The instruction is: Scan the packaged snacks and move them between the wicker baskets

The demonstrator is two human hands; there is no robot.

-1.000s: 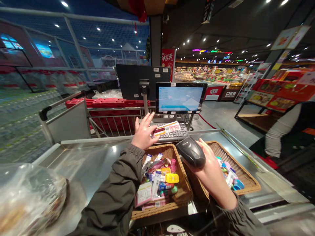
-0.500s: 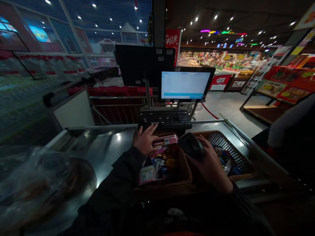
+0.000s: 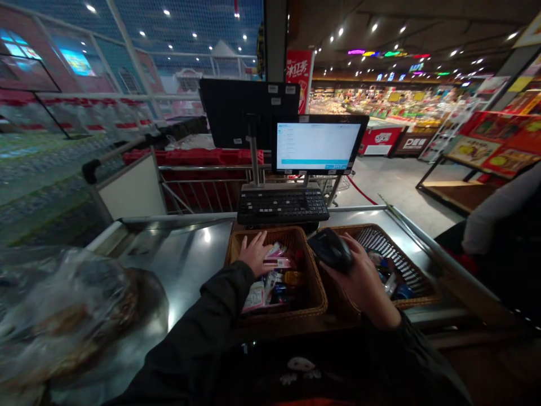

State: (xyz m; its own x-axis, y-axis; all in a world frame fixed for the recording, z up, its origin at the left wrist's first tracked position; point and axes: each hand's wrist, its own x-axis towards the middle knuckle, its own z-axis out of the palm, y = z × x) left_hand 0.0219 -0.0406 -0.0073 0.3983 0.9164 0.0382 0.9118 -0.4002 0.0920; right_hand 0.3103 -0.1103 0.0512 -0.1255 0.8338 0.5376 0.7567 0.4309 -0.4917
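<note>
The left hand (image 3: 255, 256), fingers spread, is at a pink packet (image 3: 279, 263) toward the far edge of the left basket (image 3: 320, 285) — grip unclear; the right hand (image 3: 364, 280) grasps the scanner (image 3: 332, 250). The right basket (image 3: 404, 264) also holds goods (image 3: 403, 291) — seemingly partway.

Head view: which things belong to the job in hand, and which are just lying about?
Likely in the job:
scanner, held in the right hand
pink pack, by the left hand
left basket
right basket
lit screen
keyboard

Likely just about:
clear plastic bag
display boxes
red sign
</note>
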